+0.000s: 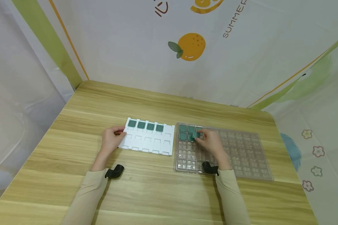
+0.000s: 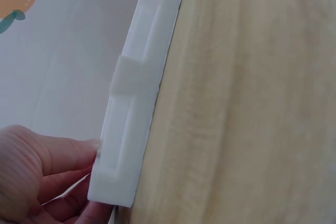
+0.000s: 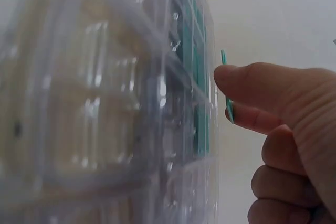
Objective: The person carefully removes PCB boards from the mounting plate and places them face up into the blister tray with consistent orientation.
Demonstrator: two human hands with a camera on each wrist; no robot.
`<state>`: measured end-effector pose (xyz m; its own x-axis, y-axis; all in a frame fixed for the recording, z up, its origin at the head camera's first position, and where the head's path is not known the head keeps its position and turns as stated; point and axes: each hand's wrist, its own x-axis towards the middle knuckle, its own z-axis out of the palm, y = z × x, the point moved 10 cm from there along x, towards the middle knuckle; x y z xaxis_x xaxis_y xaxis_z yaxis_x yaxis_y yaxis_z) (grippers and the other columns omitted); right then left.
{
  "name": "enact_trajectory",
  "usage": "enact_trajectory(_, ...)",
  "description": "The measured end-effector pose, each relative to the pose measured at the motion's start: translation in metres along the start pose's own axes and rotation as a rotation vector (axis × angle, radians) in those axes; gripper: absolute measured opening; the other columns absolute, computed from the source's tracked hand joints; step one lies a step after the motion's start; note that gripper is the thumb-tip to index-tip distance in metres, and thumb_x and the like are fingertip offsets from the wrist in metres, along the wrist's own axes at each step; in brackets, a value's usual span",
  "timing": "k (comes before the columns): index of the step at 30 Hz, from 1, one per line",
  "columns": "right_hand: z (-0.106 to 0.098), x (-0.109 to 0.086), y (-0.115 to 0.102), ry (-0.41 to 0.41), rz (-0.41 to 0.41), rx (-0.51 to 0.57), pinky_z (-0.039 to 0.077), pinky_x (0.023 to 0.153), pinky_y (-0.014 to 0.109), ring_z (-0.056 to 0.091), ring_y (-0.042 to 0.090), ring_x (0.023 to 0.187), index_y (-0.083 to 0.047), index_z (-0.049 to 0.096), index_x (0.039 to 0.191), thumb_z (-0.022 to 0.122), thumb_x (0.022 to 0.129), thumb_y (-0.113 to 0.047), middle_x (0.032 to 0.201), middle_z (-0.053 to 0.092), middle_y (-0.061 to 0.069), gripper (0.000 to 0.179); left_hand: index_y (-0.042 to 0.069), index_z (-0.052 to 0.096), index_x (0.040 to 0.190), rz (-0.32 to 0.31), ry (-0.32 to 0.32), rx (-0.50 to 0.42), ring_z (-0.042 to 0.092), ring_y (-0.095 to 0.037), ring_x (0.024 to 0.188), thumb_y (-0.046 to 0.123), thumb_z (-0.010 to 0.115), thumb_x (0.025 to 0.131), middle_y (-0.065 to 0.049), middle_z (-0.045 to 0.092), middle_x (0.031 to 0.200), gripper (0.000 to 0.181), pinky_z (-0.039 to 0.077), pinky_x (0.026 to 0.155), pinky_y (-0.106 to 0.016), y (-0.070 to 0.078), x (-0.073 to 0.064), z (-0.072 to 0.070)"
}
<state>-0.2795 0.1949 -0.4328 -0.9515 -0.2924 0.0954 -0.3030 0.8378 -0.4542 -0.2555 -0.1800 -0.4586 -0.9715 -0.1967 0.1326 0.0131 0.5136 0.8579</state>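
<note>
My left hand (image 1: pixel 111 139) pinches the left edge of a white tray (image 1: pixel 146 144) between thumb and fingers. In the left wrist view the thumb lies against the edge of that tray (image 2: pixel 118 129). Several green square circuit boards (image 1: pixel 141 124) sit in the tray's back row. My right hand (image 1: pixel 212 142) pinches one small green circuit board (image 1: pixel 195 135) over the clear plastic tray (image 1: pixel 233 150). Seen from the right wrist, this thin board (image 3: pixel 229 109) stands edge-on between thumb and forefinger, apart from the clear tray. More green boards (image 1: pixel 182 128) lie in the clear tray's back left compartments.
Both trays lie side by side on a wooden table (image 1: pixel 152 190), with a narrow gap between them. A printed white curtain (image 1: pixel 135 50) hangs behind the table. Black wrist mounts (image 1: pixel 115 172) stick out from both sleeves.
</note>
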Motion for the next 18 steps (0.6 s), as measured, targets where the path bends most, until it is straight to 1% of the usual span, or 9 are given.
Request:
enact_trajectory(5,-0.001,-0.003,0.004,0.003,-0.011,0.006,0.027,0.044,0.025,0.032,0.011,0.045,0.003,0.066,0.107,0.073,0.082,-0.014,0.051,0.040,-0.002,0.031,-0.014,0.067,0.099,-0.003,0.003,-0.004,0.062,-0.035,0.079,-0.008,0.064,0.080,-0.029,0.066,0.088,0.020,0.039,0.060,-0.007,0.000,0.000,0.000)
enact_trajectory(8,-0.001,-0.004,0.007,0.016,-0.028,-0.012,0.027,0.043,0.024,0.032,0.010,0.045,0.003,0.067,0.105,0.074,0.080,-0.013,0.051,0.040,-0.003,0.031,-0.014,0.067,0.099,-0.003,0.003,-0.005,0.062,-0.035,0.079,-0.008,0.064,0.080,-0.029,0.066,0.089,0.020,0.039,0.060,-0.007,0.000,0.000,0.000)
enact_trajectory(13,0.000,-0.005,0.015,-0.001,-0.008,-0.009,0.026,0.043,0.024,0.032,0.010,0.044,0.003,0.066,0.107,0.073,0.081,-0.014,0.050,0.040,-0.003,0.031,-0.014,0.067,0.098,0.012,0.003,-0.008,0.062,-0.035,0.079,-0.009,0.064,0.080,-0.029,0.066,0.089,0.020,0.039,0.060,-0.007,0.001,0.000,0.000)
enact_trajectory(18,-0.001,-0.006,0.018,-0.020,0.004,-0.013,0.028,0.043,0.025,0.033,0.010,0.045,0.003,0.066,0.106,0.073,0.081,-0.013,0.052,0.042,-0.002,0.031,-0.014,0.067,0.098,0.020,0.006,-0.011,0.062,-0.035,0.078,-0.009,0.065,0.079,-0.029,0.066,0.088,0.019,0.039,0.060,-0.007,0.001,0.000,0.000)
